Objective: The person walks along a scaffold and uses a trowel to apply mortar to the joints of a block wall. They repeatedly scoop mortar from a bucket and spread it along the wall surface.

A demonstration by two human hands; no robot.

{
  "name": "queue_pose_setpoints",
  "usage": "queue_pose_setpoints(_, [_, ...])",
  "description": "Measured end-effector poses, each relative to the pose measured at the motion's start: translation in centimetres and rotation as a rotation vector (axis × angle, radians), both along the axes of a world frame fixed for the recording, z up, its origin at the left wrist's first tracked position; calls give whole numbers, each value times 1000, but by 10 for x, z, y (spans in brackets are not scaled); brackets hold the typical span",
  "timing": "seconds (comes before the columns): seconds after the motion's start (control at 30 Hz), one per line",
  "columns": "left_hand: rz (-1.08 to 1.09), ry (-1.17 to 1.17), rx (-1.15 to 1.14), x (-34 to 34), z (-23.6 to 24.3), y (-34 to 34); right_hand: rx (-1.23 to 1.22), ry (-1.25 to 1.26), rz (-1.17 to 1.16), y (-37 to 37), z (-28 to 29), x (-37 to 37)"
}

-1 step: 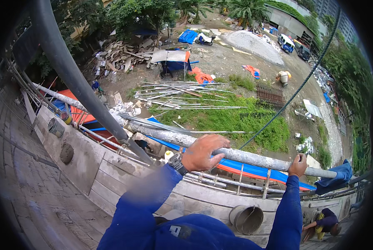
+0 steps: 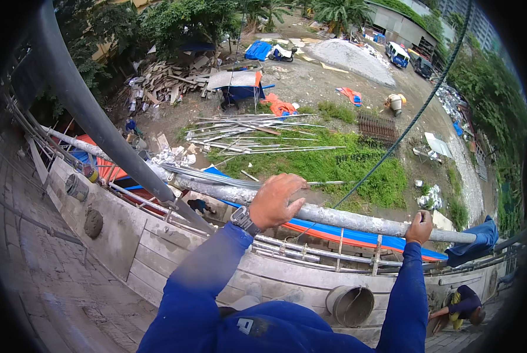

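A mortar-crusted metal pipe runs across in front of me as a scaffold rail. My left hand, with a watch on its wrist, is over the pipe, its fingers stretched out and thumb apart. Whether its palm touches the pipe is hidden. Farther right, my right hand is closed around the same pipe. Blue cloth hangs over the pipe's right end. By my feet on the planks stands a bucket with grey residue inside.
Scaffold planks carry a mortar heap and another bucket at left. A thick dark pipe slants down at left; a rope hangs ahead. A co-worker crouches at lower right. Metal poles lie on the ground far below.
My left hand has shifted up and slightly left relative to the rail, fingers still extended. My right hand keeps its grip. The view has moved slightly, and the yellow-topped bottle near my left wrist no longer shows.
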State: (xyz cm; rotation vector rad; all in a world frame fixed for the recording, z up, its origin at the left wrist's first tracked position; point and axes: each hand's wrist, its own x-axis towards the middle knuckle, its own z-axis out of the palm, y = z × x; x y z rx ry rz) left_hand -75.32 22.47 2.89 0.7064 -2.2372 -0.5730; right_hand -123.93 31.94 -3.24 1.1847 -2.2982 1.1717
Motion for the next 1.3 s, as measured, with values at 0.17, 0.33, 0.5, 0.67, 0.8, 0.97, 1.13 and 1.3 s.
queue_pose_setpoints(0.17, [161, -385, -21, -11, -7, -17, -15, 10, -18, -1, 5, 2])
queue_pose_setpoints(0.33, [266, -289, -85, -9, -17, -19, -89, 55, 23, -5, -6, -8])
queue_pose_setpoints(0.5, [267, -271, -113, -11, -14, -18, -86, 11, 30, 1, -17, -21])
queue_pose_setpoints(0.67, [279, -289, -129, -9, -19, -21, -132, -23, 48, -2, -20, -21])
queue_pose_setpoints(0.8, [283, -316, -129, -10, -17, -21, -119, -14, 43, -1, -23, -25])
queue_pose_setpoints(0.97, [284, -338, -114, -10, -17, -22, -80, -68, 17, 0, -25, -27])
queue_pose_setpoints(1.13, [279, -308, -108, -11, -20, -23, -132, -67, 20, -2, -23, -23])
queue_pose_setpoints(1.3, [288, -309, -105, -16, -15, -21, -188, -48, 49, -1, -35, -36])
